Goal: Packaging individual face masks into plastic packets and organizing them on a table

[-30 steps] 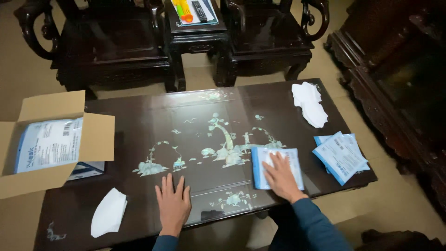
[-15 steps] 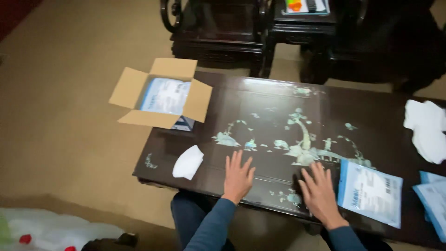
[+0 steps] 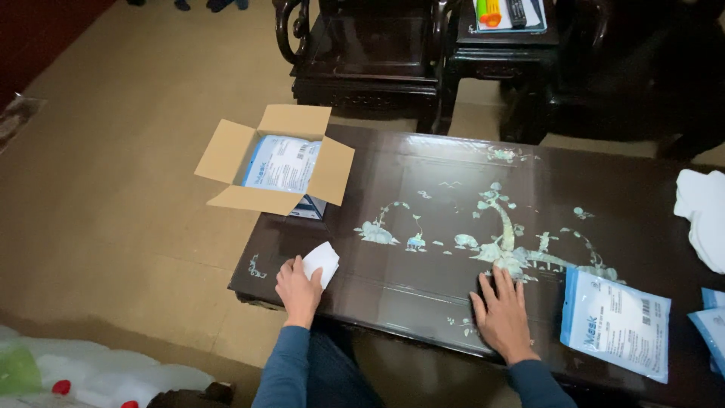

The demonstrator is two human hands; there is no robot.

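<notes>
Head view: left hand (image 3: pixel 297 291) on white mask (image 3: pixel 322 262).

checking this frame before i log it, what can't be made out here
- Head view: the left hand covers part of the white mask, so its full shape is hidden.
- The cardboard box walls hide whatever lies under the top packet.
- The white pile and a blue packet are cut off by the right edge.

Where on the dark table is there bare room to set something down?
The widest free patch on the table lies between the left hand on the white cloth and the right hand, running back behind the inlay. It is crowded at the open carton and by the blue-edged packets on the right.
</notes>
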